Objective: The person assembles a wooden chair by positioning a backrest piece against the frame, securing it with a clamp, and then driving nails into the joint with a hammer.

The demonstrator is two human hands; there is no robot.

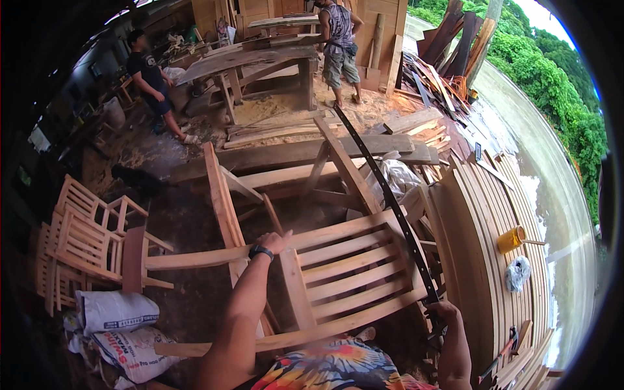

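A slatted wooden chair frame [354, 272] lies across wooden supports in front of me, its long rails running left to right. My left hand [276, 242], with a dark watch at the wrist, is closed over the far rail near the slatted part's left end. My right hand [444, 312] grips the near end of a long black bar clamp [383, 179] with holes along it. The bar slants away across the frame's right end, its far end beyond the supports. Where the clamp's jaws sit against the wood cannot be made out.
Stacked slatted chairs [84, 237] and filled sacks [127, 344] are at left. Long boards [478, 214] at right carry a yellow jar [511, 239], a plastic bag [518, 273] and a hammer [510, 341]. Two people stand near a far workbench [247, 62].
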